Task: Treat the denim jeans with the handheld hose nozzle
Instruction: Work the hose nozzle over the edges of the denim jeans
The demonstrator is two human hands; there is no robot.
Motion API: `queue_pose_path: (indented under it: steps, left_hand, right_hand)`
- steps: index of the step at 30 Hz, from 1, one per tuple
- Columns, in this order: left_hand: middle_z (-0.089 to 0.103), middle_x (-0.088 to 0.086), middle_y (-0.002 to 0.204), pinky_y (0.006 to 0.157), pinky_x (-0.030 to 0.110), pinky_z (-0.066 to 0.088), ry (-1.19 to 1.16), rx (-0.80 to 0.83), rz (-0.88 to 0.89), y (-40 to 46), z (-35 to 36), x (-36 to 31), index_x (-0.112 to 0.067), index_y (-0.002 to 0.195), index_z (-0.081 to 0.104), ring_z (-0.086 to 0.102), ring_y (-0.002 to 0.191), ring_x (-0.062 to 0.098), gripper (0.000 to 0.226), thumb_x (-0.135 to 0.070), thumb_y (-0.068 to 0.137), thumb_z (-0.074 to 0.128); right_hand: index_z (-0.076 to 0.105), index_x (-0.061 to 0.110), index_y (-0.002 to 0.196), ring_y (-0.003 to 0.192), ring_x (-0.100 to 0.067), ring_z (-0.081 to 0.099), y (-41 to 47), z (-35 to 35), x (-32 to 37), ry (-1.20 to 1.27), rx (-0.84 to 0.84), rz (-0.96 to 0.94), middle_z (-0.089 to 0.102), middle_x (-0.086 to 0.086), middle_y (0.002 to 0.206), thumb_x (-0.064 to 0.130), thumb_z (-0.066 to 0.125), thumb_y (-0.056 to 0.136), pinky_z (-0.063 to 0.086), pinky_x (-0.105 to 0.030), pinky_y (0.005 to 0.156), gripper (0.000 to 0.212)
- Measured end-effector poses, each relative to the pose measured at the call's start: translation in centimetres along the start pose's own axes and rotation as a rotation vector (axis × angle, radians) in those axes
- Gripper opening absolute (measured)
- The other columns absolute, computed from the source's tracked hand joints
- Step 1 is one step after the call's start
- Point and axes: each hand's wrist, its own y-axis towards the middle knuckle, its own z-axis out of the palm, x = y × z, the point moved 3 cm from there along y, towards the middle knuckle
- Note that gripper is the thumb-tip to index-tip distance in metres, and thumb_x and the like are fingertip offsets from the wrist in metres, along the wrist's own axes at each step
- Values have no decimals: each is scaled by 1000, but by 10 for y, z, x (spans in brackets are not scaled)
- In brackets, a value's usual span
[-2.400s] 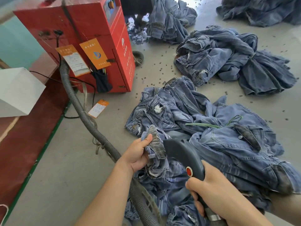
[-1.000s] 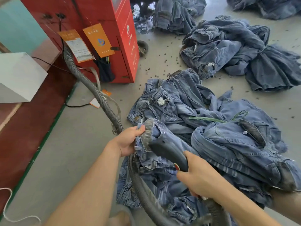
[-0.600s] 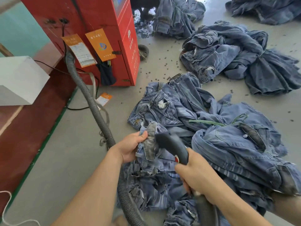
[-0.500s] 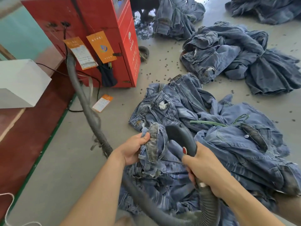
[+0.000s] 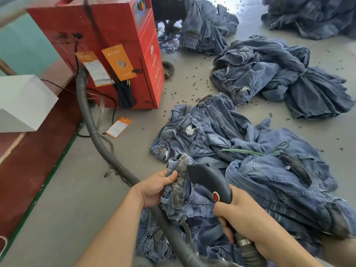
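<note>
At far left a white box [image 5: 23, 103] sits beside a red machine [image 5: 115, 53] hung with orange tags [image 5: 118, 62], and a grey ribbed hose [image 5: 92, 132] runs from it across the concrete floor [image 5: 67, 189] toward the near edge. Of the two hands, the left hand [image 5: 156, 186] pinches a dark, worn fold of the denim jeans [image 5: 180, 182] heaped in the near middle. Just right of it, the right hand [image 5: 242, 218] curls around the handle of the dark nozzle [image 5: 208, 180], its tip beside that fold, while more denim piles [image 5: 279, 74] lie farther right.
</note>
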Motion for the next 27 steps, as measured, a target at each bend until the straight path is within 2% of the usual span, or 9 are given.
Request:
queue_pose_path:
  steps: [2,6,9,12,15,18,23,25,27]
  left_hand:
    - [74,23,103,81,45,63,-4,24,1,-2,1,-1,-2,112,70,75,89,32,30,-26,95,62]
    - [66,26,111,89,49,57,16,-25,-21,-6,-10,1,0,121,65,70,91,33,39,-27,93,62]
    - [71,23,102,86,47,59,52,-3,-25,-4,-5,5,0,115,69,73,84,30,36,-28,92,65]
    - [73,23,103,91,49,57,53,8,-24,-2,1,3,1,113,71,73,86,31,35,-26,92,65]
    - [74,19,97,82,43,61,81,37,-50,-4,6,4,-2,109,73,74,83,28,30,-25,92,65]
    - [71,23,104,87,47,58,45,17,-42,-7,11,1,-1,116,70,71,88,31,34,-26,94,64]
    - [72,26,109,84,47,62,-45,-38,13,-1,12,-13,3,128,60,74,90,34,43,-25,95,60]
    - [72,25,111,83,47,63,-32,-27,3,-1,13,-10,5,134,56,74,91,34,50,-26,95,60]
    - [70,25,113,88,50,61,-17,-27,-26,-2,14,-6,6,138,53,72,93,34,53,-26,97,59]
  right_hand:
    - [48,16,85,37,-22,44,6,6,1,-30,28,-5,52,-9,56,6,55,86,37,-25,41,12]
    - [46,12,87,42,-22,43,23,2,7,128,16,47,50,-12,62,1,56,90,40,-27,43,15]
    - [46,13,86,44,-23,44,13,-1,-7,190,-18,42,51,-12,62,5,58,88,40,-30,44,15]
    - [49,15,83,43,-23,44,8,4,-13,123,-6,35,52,-11,61,9,57,85,39,-30,43,10]
    - [49,11,78,44,-24,44,30,-5,2,152,-117,22,51,-17,62,1,57,87,41,-30,44,16]
    - [47,7,75,44,-24,43,35,-27,16,215,-222,-8,48,-18,63,-4,55,88,40,-33,47,18]
    - [51,17,87,42,-23,44,7,-1,2,74,31,26,53,-11,60,7,58,85,41,-29,41,12]
    - [50,14,87,40,-22,43,19,11,9,53,24,3,52,-11,59,4,55,88,40,-28,41,11]
    - [49,9,82,41,-23,44,37,2,22,84,-99,-9,50,-14,61,-2,53,89,41,-29,44,13]
